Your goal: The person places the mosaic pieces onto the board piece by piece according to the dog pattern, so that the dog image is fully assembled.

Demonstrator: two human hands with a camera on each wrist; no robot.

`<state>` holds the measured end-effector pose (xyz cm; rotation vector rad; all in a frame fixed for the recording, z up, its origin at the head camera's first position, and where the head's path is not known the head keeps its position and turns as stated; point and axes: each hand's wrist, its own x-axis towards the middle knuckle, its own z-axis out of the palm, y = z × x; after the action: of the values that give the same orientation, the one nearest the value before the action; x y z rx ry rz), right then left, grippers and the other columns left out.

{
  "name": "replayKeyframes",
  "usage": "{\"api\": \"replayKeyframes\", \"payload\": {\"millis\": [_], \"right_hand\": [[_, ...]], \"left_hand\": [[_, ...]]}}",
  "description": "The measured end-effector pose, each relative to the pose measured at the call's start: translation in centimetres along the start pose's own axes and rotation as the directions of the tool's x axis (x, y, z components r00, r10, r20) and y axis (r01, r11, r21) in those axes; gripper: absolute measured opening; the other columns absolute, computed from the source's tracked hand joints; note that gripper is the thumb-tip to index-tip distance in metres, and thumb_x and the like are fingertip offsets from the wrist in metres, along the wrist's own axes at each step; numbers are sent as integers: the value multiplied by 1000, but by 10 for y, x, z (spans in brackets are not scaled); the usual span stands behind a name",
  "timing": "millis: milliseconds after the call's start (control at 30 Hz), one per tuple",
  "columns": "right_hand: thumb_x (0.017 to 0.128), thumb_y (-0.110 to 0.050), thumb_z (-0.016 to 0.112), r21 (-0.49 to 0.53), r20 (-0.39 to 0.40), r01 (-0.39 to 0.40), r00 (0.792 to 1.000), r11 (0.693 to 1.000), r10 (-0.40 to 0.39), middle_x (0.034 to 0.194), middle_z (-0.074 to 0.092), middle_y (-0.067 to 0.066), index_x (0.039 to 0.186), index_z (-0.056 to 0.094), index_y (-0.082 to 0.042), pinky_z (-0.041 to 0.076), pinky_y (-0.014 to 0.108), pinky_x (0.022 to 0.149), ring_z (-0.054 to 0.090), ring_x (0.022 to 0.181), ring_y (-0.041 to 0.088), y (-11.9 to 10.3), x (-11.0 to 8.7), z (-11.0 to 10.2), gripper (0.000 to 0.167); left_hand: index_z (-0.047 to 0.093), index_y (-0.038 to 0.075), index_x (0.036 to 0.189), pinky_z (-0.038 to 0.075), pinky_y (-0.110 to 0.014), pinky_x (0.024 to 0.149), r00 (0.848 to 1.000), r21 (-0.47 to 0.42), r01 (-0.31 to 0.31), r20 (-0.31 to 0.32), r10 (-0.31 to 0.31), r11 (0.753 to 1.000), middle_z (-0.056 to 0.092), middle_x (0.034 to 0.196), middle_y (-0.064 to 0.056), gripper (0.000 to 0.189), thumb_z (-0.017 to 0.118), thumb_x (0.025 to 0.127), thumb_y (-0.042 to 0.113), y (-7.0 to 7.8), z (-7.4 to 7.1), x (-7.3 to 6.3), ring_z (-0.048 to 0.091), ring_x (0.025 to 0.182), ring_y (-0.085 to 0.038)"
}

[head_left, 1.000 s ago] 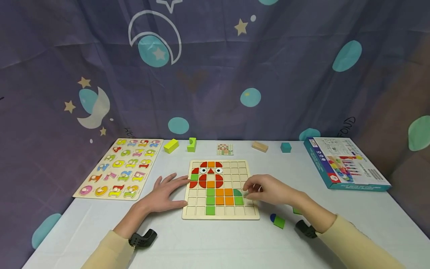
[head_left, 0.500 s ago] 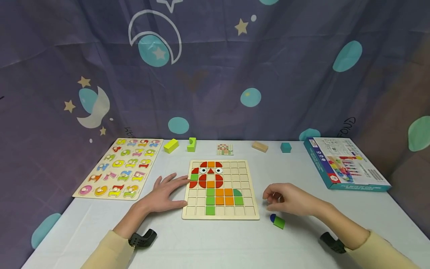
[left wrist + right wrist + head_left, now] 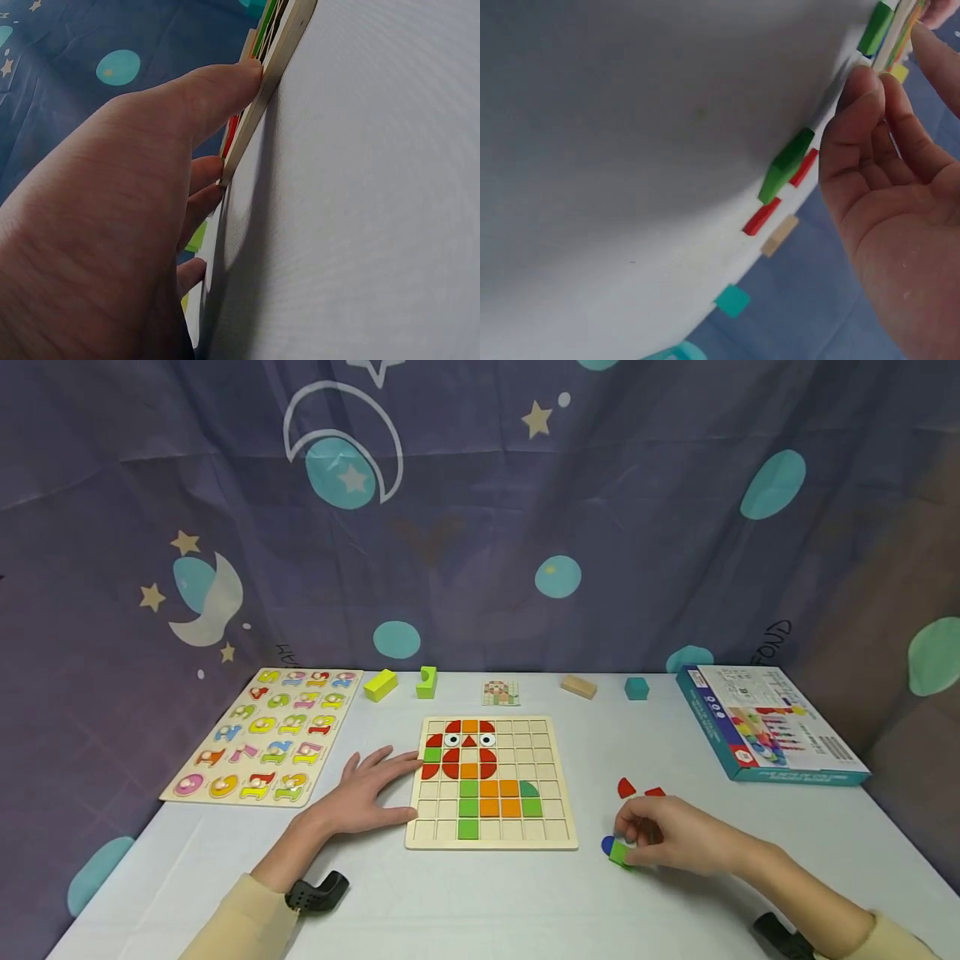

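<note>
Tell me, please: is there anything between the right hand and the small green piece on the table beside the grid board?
Nothing visible. The right hand is already at the green piece, fingertips touching it, beside a blue piece. The two red pieces lie behind the hand, not in between.

Number puzzle board (image 3: 264,735) lay at 9 o'clock on the table (image 3: 480,902). Yellow block (image 3: 380,684), green notched block (image 3: 427,682), pattern card (image 3: 501,692), tan block (image 3: 579,687) and teal cube (image 3: 637,688) lined the 12 o'clock edge. Printed box (image 3: 768,723) sat at 2 o'clock.
</note>
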<state>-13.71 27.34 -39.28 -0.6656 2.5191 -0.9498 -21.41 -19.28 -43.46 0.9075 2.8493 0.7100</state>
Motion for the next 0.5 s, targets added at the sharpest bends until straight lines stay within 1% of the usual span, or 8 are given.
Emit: {"api": "replayKeyframes", "payload": {"millis": [133,500], "right_hand": [[82,-27,86,-6,2,-30,1000,1000,31,82,58,-4,99,66,-16,51,22,66,56,75,13,1,-1,3,28],[82,-25,86,-69,-14,-18,1000,997,17,80,56,-6,95,64,-18,50,22,64,54,73,10,2,0,10,26]], "left_hand": [[52,21,149,3,-72,112,1000,-6,-4,-6,3,1000,41,158,1,74,72,87,55,1,-1,0,20,149,-37],[53,20,148,2,-72,111,1000,-4,-11,-8,10,1000,42,157,0,73,73,87,53,1,-2,-1,21,149,-38]]}}
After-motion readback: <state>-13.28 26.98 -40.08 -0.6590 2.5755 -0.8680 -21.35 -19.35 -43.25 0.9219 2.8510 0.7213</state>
